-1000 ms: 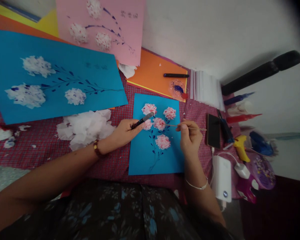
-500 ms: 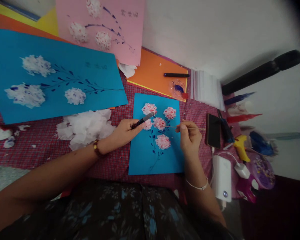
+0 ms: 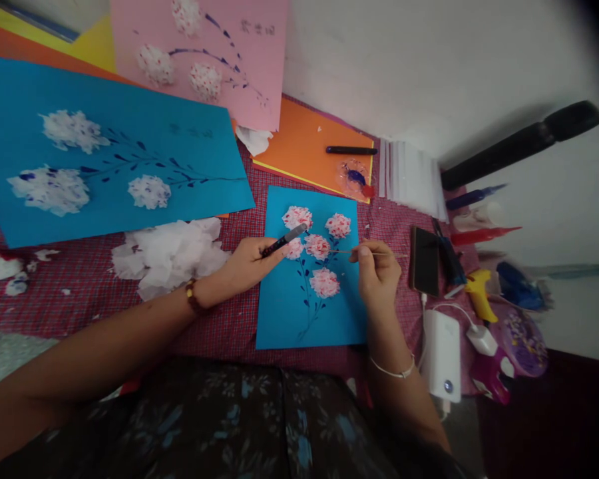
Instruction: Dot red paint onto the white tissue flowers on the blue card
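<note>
A blue sheet [image 3: 279,326] lies before me, bearing several pink-and-white paper flowers and painted dark-blue stems with leaves. My left hand [image 3: 257,261] rests at its left edge, closed around a dark pen [image 3: 283,241] with a grey end, which points up and right over the flowers. My right hand [image 3: 378,271] is at the sheet's right side, pinching a thin wooden stick [image 3: 342,251]. The stick's tip reaches the middle flower [image 3: 317,247]; whether it touches the paper there I cannot tell.
White tissue pieces [image 3: 167,256] lie left of the sheet. Finished-looking blue [image 3: 194,203] and pink [image 3: 264,66] flower sheets lie behind. An orange sheet [image 3: 294,143] carries a black marker [image 3: 352,151] and a paint dish [image 3: 354,174]. At right are a phone [image 3: 424,259], power bank [image 3: 442,356] and yellow glue gun [image 3: 478,293].
Both hands keep nearly the same pose, with the stick's tip still at the middle flower. The whole view has shifted very slightly.
</note>
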The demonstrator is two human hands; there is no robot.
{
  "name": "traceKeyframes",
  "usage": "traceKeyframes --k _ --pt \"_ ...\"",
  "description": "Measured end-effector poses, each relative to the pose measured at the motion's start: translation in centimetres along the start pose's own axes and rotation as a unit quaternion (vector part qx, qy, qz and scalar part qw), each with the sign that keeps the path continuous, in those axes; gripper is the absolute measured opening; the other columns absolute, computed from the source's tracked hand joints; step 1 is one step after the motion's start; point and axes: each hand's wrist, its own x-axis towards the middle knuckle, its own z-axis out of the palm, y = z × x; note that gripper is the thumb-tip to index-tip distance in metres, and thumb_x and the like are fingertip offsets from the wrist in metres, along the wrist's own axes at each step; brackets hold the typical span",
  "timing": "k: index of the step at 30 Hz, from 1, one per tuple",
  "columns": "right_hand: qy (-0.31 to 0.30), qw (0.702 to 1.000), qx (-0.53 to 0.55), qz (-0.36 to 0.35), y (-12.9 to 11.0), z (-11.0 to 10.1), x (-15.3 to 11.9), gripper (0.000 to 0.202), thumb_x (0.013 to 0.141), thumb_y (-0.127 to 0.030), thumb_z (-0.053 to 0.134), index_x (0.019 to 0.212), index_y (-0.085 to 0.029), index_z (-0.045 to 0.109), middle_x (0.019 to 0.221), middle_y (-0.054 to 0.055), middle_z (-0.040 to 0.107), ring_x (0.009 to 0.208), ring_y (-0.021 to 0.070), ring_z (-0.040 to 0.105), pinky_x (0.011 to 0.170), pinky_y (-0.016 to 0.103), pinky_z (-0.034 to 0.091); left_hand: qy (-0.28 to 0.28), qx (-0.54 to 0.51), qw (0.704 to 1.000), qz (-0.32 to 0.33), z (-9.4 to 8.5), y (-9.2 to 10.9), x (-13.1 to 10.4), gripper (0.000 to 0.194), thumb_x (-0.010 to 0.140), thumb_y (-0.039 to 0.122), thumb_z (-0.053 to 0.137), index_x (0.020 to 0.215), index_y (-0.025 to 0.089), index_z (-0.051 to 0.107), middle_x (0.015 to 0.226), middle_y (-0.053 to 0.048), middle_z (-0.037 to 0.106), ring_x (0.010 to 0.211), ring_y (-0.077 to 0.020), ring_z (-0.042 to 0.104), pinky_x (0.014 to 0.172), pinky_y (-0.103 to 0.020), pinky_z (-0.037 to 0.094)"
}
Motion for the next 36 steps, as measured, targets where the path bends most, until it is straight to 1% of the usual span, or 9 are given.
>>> traceKeyframes --k 4,8,13,16,21,25,30,33,36 --pt "0.018 0.999 0.018 -0.039 -0.02 -0.06 -0.03 0.022 0.092 -0.03 0.053 0.074 -0.021 0.064 0.066 -0.002 0.062 0.067 0.0132 0.06 0.092 0.039 0.046 0.003 0.001 1.0 0.003 0.0 -0.01 0.02 0.042 0.086 0.044 0.048 0.058 0.022 0.026 0.058 0.005 0.02 0.051 -0.0085 0.02 0.046 -0.026 0.015" --pt "-0.007 1.0 0.014 -0.003 0.05 -0.07 -0.1 0.02 0.091 -0.032 0.054 0.079 -0.02 0.064 0.067 -0.002 0.062 0.065 0.0138 0.06 0.073 0.032 0.049 0.006 0.012 1.0 0.0 0.02 -0.07 0.03 0.043 0.086 0.045 0.048 0.058 0.021 0.025 0.058 0.005 0.021 0.052 -0.0084 0.021 0.047 -0.026 0.015" --pt "0.006 0.999 0.02 -0.033 -0.05 -0.03 -0.06 0.022 0.091 -0.03 0.053 0.075 -0.02 0.063 0.065 -0.002 0.061 0.065 0.0126 0.06 0.082 0.034 0.049 0.009 0.018 1.0 -0.002 0.0 -0.01 0.0 0.042 0.085 0.044 0.048 0.058 0.021 0.025 0.058 0.005 0.021 0.052 -0.0084 0.021 0.047 -0.026 0.015" --pt "-0.016 1.0 0.016 -0.004 -0.06 -0.02 -0.07 0.02 0.091 -0.033 0.054 0.078 -0.02 0.063 0.066 -0.001 0.062 0.064 0.0134 0.059 0.07 0.03 0.049 0.009 0.016 1.0 0.0 -0.05 -0.01 -0.04 0.042 0.085 0.044 0.048 0.058 0.021 0.025 0.057 0.005 0.021 0.051 -0.0084 0.021 0.047 -0.026 0.015" --pt "0.001 0.999 0.019 -0.026 0.07 -0.12 -0.16 0.024 0.092 -0.033 0.053 0.074 -0.021 0.063 0.066 -0.002 0.061 0.066 0.0132 0.06 0.089 0.038 0.049 0.012 0.016 1.0 -0.005 -0.07 0.08 -0.06 0.041 0.084 0.044 0.048 0.058 0.021 0.026 0.057 0.005 0.022 0.051 -0.0084 0.022 0.047 -0.025 0.015" --pt "-0.016 1.0 0.017 -0.001 0.0 -0.1 -0.16 0.02 0.091 -0.032 0.055 0.078 -0.021 0.064 0.066 -0.002 0.061 0.064 0.0134 0.06 0.073 0.031 0.05 0.013 0.013 1.0 -0.006 -0.03 0.34 -0.06 0.042 0.084 0.044 0.048 0.057 0.021 0.026 0.057 0.005 0.021 0.051 -0.0083 0.022 0.047 -0.025 0.015" --pt "-0.018 0.999 0.028 -0.029 -0.13 -0.06 -0.13 0.022 0.091 -0.031 0.053 0.075 -0.021 0.063 0.063 -0.003 0.06 0.065 0.0125 0.059 0.088 0.036 0.048 0.013 0.01 1.0 -0.007 0.01 0.41 -0.06 0.041 0.084 0.042 0.049 0.057 0.021 0.026 0.057 0.005 0.022 0.052 -0.0083 0.021 0.048 -0.026 0.015" --pt "-0.036 0.999 0.015 0.002 0.01 -0.06 -0.17 0.021 0.091 -0.032 0.053 0.078 -0.02 0.063 0.065 -0.003 0.061 0.063 0.0125 0.059 0.075 0.031 0.049 0.014 0.011 1.0 -0.003 0.01 0.37 -0.01 0.041 0.084 0.041 0.048 0.056 0.021 0.026 0.057 0.005 0.022 0.052 -0.0085 0.022 0.048 -0.026 0.015" --pt "-0.013 1.0 0.008 0.022 0.15 -0.12 -0.23 0.021 0.091 -0.035 0.053 0.081 -0.02 0.064 0.066 -0.001 0.062 0.062 0.0134 0.059 0.063 0.028 0.046 0.014 0.011 1.0 0.001 -0.02 0.48 0.02 0.04 0.084 0.041 0.048 0.056 0.021 0.026 0.057 0.005 0.022 0.051 -0.0083 0.022 0.048 -0.026 0.016"
